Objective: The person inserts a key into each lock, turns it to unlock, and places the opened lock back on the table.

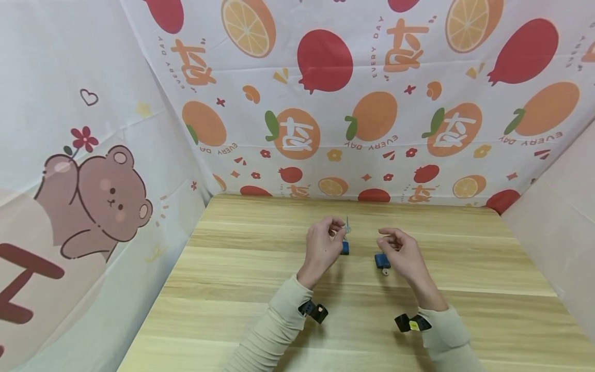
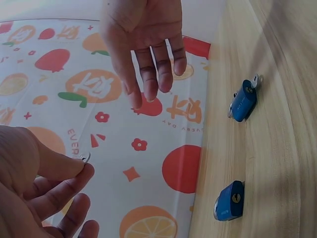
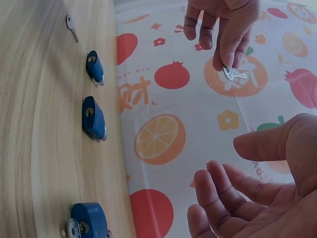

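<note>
A small silver key [image 3: 233,74] is pinched between thumb and forefinger of my left hand [image 1: 323,249], held up above the table. Under that hand stands a blue padlock [image 1: 344,248] with a bare keyhole. Another blue padlock [image 3: 94,67] shows near it in the right wrist view; the left hand hides it from the head view. Empty, my right hand [image 1: 405,254] hovers with loosely bent fingers over a third blue padlock [image 1: 382,260], which has a key [image 1: 385,272] in its keyhole. The fingers touch nothing in the right wrist view.
A loose key [image 3: 72,28] lies on the wooden table [image 1: 232,289], past the padlocks in the right wrist view. A fruit-print cloth [image 1: 334,119] rises at the table's back edge, and a bear-print cloth [image 1: 116,196] hangs on the left.
</note>
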Demonstrator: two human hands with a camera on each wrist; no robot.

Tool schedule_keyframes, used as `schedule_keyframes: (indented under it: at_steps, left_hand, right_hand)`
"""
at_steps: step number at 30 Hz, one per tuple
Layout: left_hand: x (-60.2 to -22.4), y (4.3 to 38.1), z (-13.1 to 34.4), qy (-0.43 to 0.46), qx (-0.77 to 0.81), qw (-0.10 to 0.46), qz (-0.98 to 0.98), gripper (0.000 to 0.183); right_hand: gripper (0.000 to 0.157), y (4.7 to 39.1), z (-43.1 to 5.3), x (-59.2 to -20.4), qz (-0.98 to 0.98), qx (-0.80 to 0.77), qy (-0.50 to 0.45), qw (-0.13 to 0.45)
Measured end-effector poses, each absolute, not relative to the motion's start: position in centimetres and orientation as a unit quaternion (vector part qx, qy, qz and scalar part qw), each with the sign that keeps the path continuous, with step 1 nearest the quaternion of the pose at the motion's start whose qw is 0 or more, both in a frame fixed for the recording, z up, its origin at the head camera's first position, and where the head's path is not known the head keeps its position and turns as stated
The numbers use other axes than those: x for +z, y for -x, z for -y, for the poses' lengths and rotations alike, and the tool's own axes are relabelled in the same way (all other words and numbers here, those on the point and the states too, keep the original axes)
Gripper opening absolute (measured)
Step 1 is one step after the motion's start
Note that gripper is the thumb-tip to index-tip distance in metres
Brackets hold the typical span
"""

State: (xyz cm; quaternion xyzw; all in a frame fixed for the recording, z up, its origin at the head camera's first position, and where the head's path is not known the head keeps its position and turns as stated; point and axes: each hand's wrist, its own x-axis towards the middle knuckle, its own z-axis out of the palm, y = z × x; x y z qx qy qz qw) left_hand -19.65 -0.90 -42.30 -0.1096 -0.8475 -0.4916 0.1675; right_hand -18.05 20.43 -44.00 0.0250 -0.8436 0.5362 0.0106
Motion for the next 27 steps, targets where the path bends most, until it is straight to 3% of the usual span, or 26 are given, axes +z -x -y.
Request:
schedule_keyframes:
  at_steps: [27]
  left_hand:
    - [-42.0,18.9,0.4,0.118,-0.515,0.158,0.834,0.005]
  right_hand:
    - [0.029,17.2,-18.2,-42.9,0.843,0.535,-0.040,0.034]
